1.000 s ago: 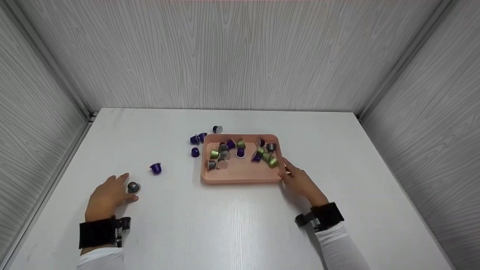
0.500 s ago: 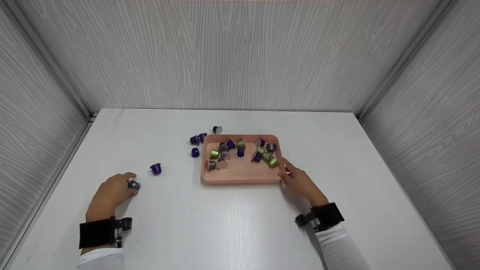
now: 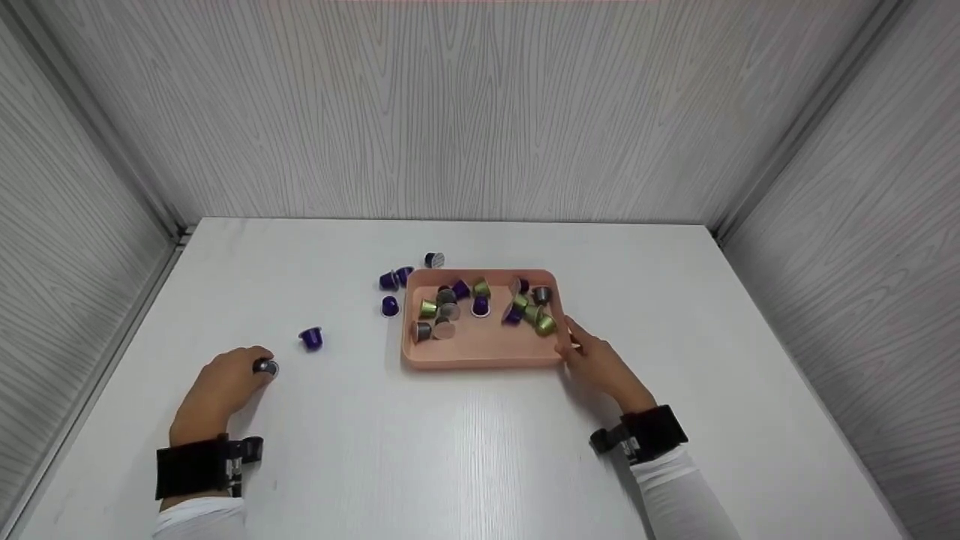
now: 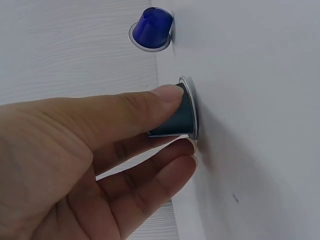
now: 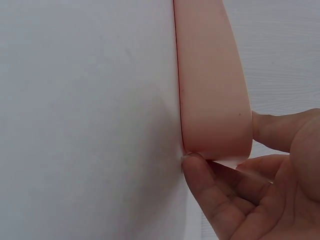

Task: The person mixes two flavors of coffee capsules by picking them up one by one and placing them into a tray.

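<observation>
My left hand (image 3: 225,381) pinches a dark teal coffee capsule (image 4: 176,119) between thumb and fingers at the left of the table. In the left wrist view its silver rim stands on edge, close to the white surface. A purple coffee capsule (image 3: 311,338) lies a little farther back and to the right. At the near right corner of a pink tray (image 3: 480,355), my right hand (image 3: 600,365) grips the edge; the right wrist view has the thumb against the tray's wall (image 5: 212,85) and the fingers curled at its corner. Green, purple and grey capsules (image 3: 481,305) lie inside the tray.
Several purple capsules (image 3: 390,306) lie on the white table (image 3: 450,450) along the tray's left side. One dark capsule (image 3: 434,259) with a pale lid sits behind its far left corner. Wood-grain panels (image 3: 450,112) enclose the table at the back and both sides.
The left hand's spread fingers have come together on the dark teal capsule, which stood on the table and is now tilted in the grip. The right hand and tray have stayed put.
</observation>
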`<control>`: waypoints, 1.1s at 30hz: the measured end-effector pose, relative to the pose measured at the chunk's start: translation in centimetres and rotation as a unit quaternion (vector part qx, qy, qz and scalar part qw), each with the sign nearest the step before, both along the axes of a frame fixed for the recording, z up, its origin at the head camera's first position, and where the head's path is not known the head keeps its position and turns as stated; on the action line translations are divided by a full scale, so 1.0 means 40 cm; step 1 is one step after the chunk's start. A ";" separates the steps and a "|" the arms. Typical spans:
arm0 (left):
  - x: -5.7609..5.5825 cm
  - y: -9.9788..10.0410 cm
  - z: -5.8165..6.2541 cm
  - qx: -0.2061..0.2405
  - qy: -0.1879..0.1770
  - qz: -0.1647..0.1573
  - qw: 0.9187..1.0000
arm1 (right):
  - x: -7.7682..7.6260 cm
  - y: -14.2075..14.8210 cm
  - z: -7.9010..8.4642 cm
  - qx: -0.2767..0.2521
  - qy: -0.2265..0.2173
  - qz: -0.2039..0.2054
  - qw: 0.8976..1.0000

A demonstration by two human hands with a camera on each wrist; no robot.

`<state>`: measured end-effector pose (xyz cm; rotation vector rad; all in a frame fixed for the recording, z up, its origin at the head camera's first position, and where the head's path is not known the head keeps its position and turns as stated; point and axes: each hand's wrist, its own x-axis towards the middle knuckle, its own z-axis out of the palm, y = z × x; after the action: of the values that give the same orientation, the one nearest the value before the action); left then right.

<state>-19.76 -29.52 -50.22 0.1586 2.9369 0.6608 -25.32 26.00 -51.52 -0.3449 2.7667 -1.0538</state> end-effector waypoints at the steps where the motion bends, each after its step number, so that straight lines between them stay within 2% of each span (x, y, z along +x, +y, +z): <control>1: 0.000 -0.001 0.001 0.001 0.001 0.000 1.000 | 0.000 0.000 0.000 0.001 0.001 0.001 1.000; 10: 0.000 -0.002 0.001 0.018 0.019 0.012 1.000 | 0.004 0.001 0.000 0.003 0.000 0.003 1.000; 19: -0.005 0.024 0.020 0.051 0.051 0.009 0.997 | 0.000 0.005 0.010 0.003 -0.013 0.000 1.000; 26: -0.009 0.075 0.042 0.063 0.068 0.006 0.996 | -0.007 0.007 0.010 0.006 -0.019 0.002 1.000; 33: -0.044 0.154 0.050 0.067 0.092 -0.007 0.993 | -0.005 0.007 0.011 -0.002 -0.017 0.007 1.000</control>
<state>-21.51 -23.36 -48.21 0.2663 3.0612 0.8882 -25.51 26.29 -51.10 -0.3436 2.7273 -1.0528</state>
